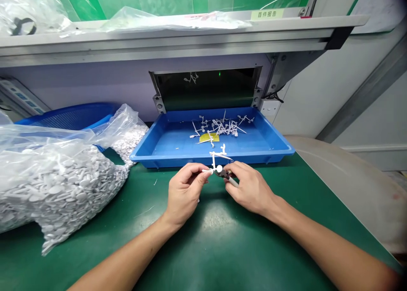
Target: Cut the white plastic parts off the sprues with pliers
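**Two-Handed Working Position**

The left hand (186,193) grasps a white branched part (213,160) between thumb and index finger. The right hand (251,185) is closed around a plier-type hand tool (233,181) with a pale handle and a dark head. The tool head meets the white branched part beside a small round disc; whether the tool's jaws are closed cannot be determined. The part is held above the near edge of the blue tray (145,155), with its branches directed toward the far side.

The tray rests on the green tabletop (219,248). Loose white branched pieces (224,127) lie in its far half, some next to a yellow piece (213,137).

Beyond the tray is a rectangular wall opening (206,92); one white piece (191,77) is visible inside.

At left, a large clear bag (76,193) contains small white parts. A smaller filled bag (132,132) lies behind it, near the tray. A blue basket (68,116) stands at far left.
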Demonstrator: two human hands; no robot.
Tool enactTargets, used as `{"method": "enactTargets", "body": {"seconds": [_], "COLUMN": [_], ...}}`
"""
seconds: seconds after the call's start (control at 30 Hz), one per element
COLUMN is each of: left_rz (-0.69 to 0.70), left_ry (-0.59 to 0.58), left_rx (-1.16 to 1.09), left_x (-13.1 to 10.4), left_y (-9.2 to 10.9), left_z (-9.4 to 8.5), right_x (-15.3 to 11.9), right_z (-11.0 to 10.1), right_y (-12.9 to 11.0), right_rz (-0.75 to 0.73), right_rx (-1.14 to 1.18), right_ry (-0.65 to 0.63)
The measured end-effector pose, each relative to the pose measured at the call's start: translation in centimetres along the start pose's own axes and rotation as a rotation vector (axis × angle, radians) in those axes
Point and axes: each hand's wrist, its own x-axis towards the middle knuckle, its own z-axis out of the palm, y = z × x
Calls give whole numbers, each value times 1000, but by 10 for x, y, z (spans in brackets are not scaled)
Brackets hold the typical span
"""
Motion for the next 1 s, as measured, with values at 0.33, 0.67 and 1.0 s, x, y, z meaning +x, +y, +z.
{"method": "enactTargets", "body": {"seconds": [0.33, 0.67, 1.0], "left_rz": [105, 90, 29], "left_ry": [-65, -89, -103], "left_rx": [117, 129, 33], "left_x": [-1, 4, 2], "left_y": [-1, -6, -4], "left_z": [-4, -5, -2], "right_x": [-1, 3, 8], "right_z": [0, -3, -5], "right_y": [1, 5, 23], "right_rz": [-31, 5, 49], "right_rx": [-75, -60, -55], "right_ry": [-18, -126, -73]}}
